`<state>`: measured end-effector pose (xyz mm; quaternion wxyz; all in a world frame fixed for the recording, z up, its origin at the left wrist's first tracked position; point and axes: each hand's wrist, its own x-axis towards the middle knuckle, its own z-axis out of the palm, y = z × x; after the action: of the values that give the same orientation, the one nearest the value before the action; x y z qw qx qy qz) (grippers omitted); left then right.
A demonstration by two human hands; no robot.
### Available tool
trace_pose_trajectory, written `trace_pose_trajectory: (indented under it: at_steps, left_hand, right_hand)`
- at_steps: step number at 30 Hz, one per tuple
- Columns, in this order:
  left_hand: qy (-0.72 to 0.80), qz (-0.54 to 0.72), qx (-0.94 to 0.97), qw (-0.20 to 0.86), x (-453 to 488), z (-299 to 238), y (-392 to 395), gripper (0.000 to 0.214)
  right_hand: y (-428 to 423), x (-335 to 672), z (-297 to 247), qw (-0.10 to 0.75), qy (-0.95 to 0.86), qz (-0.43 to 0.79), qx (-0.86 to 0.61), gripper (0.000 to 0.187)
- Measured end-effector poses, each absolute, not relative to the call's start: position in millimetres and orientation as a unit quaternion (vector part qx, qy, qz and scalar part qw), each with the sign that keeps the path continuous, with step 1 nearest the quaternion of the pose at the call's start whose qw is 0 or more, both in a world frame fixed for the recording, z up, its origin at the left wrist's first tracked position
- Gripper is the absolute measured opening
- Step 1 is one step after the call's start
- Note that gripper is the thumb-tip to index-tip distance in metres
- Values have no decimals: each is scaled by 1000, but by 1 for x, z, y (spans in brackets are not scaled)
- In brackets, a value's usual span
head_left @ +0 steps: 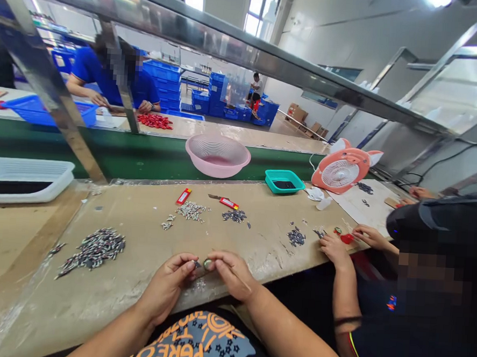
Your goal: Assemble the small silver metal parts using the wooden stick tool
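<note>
My left hand is closed in a pinch on a small dark-and-white piece, held just above the table's near edge. Close beside it, my right hand grips a small round greenish metallic item between thumb and fingers; its exact kind is too small to tell. A thin pale stick seems to lie across the right fingers. To the left on the table is a large heap of small dark-and-white pieces. Beyond my hands lie a pile of whitish pieces and a pile of dark pieces.
A small red box and a red-yellow packet lie behind the piles. Farther back stand a pink basket, a teal tray and a pig-shaped fan. A white tray sits left. A co-worker's hands work at right.
</note>
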<state>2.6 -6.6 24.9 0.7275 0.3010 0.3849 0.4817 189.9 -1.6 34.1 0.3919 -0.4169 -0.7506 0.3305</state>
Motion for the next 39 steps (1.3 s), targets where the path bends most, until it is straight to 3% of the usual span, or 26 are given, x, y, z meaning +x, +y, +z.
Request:
trace_pose_trajectory:
  at_steps: [4,10,15,22,39]
  left_hand:
    - [404,503,295,705,0,25,2,17]
    - [397,493,309,710,2,23,3,16]
    - [396,479,312,718,2,20,2,17]
    - [382,457,294,748,1,21,3,15]
    - [372,456,301,750,-1,18,4,13]
  right_hand:
    - [-3,206,27,375,-796,246,-406,26]
    - [-3,208,12,355,-805,227,-418,22]
    - [-2,207,15,370,-790,261,-415,20]
    - [-8,194,33,485,-696,361,-388,22]
    - [-3,177,43,469,-738,321,-364,19]
